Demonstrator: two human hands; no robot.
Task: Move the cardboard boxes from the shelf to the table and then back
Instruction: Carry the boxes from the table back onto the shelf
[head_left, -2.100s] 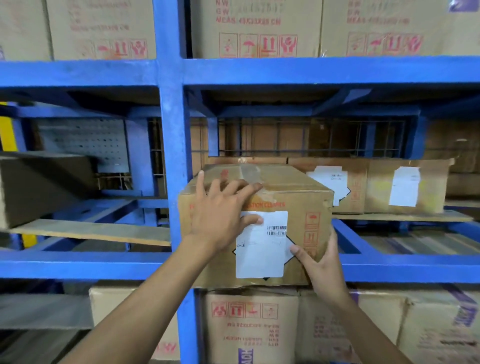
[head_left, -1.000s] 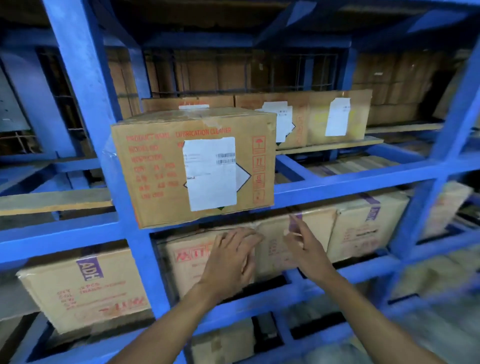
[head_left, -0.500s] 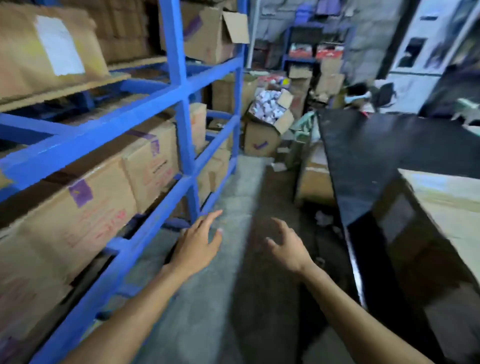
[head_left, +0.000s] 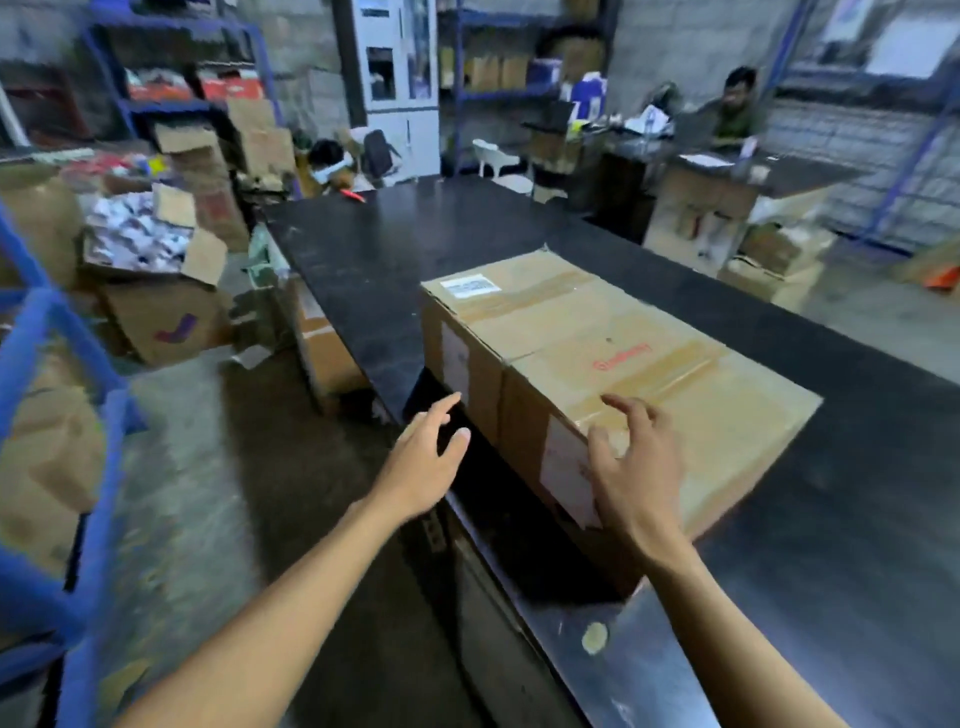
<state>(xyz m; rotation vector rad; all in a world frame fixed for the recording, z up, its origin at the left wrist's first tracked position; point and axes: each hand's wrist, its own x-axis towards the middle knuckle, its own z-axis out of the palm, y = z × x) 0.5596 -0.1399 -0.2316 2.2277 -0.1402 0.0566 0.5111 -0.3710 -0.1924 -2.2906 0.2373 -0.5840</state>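
Observation:
Two taped cardboard boxes stand side by side on the black table (head_left: 363, 260), near its front edge. The near box (head_left: 701, 410) has red print on top and a white label on its front face. The far box (head_left: 535, 306) carries a white label on top. My right hand (head_left: 631, 473) hovers with spread fingers over the near box's front top edge, holding nothing. My left hand (head_left: 426, 457) is stretched out empty in front of the table edge, just left of the boxes. The blue shelf (head_left: 78, 441) is at the far left.
Open cartons (head_left: 156, 291) and loose clutter crowd the floor left of the table. A person (head_left: 732, 109) sits at a desk at the back right. More shelving and a white cabinet (head_left: 400, 83) line the back wall. Grey floor runs between shelf and table.
Both hands let go of the box on the shelf. My view has swung right from the shelf to the table, and both empty hands now reach toward the boxes there.

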